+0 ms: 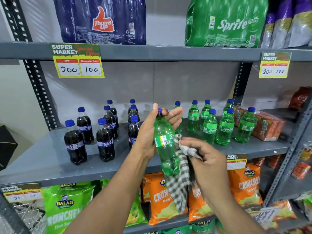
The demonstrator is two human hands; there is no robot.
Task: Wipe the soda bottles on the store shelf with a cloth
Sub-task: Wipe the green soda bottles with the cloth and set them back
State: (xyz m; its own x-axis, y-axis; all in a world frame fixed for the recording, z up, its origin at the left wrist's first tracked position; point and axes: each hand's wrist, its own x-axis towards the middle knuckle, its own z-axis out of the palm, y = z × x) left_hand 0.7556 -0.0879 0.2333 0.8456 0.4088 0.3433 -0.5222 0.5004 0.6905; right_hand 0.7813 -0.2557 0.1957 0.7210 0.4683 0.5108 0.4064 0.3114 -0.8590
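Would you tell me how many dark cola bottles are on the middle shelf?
8 cola bottles: two in the left column, three in the middle, three on the right beside the left hand; some possibly hidden.

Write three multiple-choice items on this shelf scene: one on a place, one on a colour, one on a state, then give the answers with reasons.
1. Where is the green plastic Sprite bottle being wiped?
A. standing on the shelf
B. held in front of the grey metal shelf
C. lying among the chip bags

2. What colour are the caps of the dark cola bottles?
A. red
B. white
C. blue

3. What does the right hand do?
A. presses a cloth to the bottle
B. hangs empty
C. grips a price tag

Answers: 1 B, the left hand holds the green plastic Sprite bottle in front of the grey metal shelf. 2 C, the dark cola bottles have blue caps. 3 A, the right hand holds the grey-and-white checked cloth against the bottle's side.
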